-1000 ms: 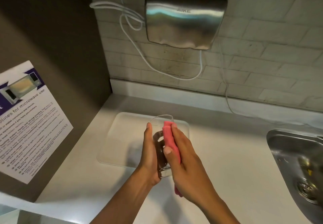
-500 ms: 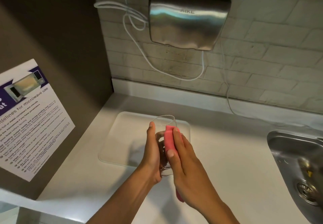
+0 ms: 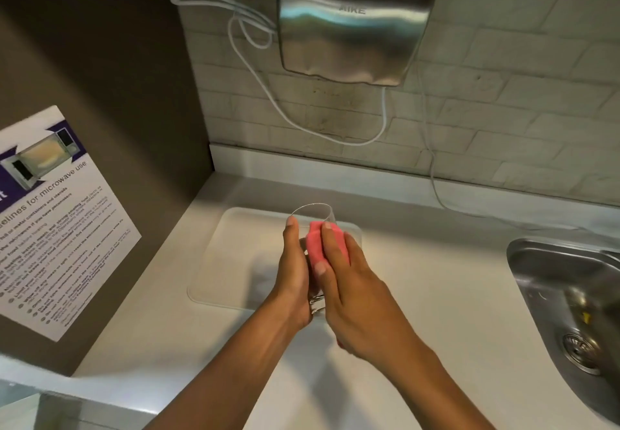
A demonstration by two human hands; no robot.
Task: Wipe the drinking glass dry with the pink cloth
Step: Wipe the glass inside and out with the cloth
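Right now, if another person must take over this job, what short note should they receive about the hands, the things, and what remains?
Left hand: holds the glass by its side, above the counter and tray.
Right hand: presses the pink cloth against the glass's outer side.
Done: wiping is under way; how dry the glass is cannot be told.
Left: probably finish the outside, wipe the inside, then set the glass down.

My hands cover most of the drinking glass (image 3: pixel 312 216); pink cloth (image 3: pixel 318 248) partly under my fingers (image 3: pixel 330 245). Sink (image 3: pixel 553 261) cut off right. Poster (image 3: pixel 57 225) small print unreadable.
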